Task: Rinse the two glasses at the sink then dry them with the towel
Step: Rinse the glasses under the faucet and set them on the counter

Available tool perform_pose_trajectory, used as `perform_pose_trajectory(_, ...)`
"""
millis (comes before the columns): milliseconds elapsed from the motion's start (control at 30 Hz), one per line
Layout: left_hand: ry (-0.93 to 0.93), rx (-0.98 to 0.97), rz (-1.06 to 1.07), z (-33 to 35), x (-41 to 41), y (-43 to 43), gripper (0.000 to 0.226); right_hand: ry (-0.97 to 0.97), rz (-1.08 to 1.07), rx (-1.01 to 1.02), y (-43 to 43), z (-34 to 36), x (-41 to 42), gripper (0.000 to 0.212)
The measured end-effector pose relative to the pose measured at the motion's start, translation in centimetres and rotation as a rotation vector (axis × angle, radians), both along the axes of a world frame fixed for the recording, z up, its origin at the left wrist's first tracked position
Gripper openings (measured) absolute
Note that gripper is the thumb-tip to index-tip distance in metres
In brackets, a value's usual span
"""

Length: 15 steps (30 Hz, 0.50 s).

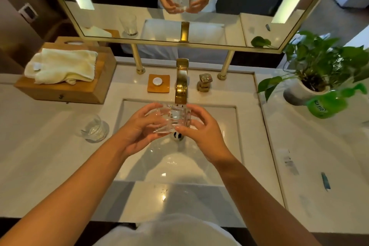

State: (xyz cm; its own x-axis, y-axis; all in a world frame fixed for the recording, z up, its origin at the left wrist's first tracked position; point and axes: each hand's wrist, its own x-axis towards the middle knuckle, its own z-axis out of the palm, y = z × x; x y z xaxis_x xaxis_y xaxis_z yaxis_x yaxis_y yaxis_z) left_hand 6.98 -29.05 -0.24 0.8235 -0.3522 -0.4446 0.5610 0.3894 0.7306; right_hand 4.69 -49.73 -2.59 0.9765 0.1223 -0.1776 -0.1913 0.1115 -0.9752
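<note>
**One glass held under the tap, the other waiting on the counter**

Both hands hold a clear ribbed glass [173, 119] over the white sink basin [223, 168], just below the spout of the gold faucet [181, 84]; the left hand [137, 132] cups it from the left with fingers curled round the wall and thumb underneath; the right hand [201, 130] clasps the opposite side, thumb near the base; whether water is running cannot be told. The glass lies tilted, almost on its side, above the drain [177, 136]. The second glass [94, 128] stands on the pale counter [40, 146] left of the basin, well apart from the hands. A cream towel [61, 66] lies folded on a wooden box [65, 88] at the back left; a potted plant [317, 70] stands at the right, beside a green bottle [329, 104].
</note>
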Motion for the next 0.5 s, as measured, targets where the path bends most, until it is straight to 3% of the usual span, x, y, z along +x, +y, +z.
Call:
perform_pose_trajectory(100, 0.147, 0.020, 0.041, -1.6, -0.3, -0.5, 0.073, 0.136, -0.027, 0.061, 0.4, -2.1, 0.0, 0.053)
perform_pose_trajectory(200, 0.255, 0.027, 0.082, -3.3, -0.2, -1.0, 0.063, 0.216, -0.050, 0.069, 0.8, -3.4, 0.2, 0.047)
perform_pose_trajectory(500, 0.322, 0.113, 0.166, -6.4, 2.8, -3.1, 0.044, 0.318, -0.007, 0.151, -0.2, -5.6, 3.4, 0.047)
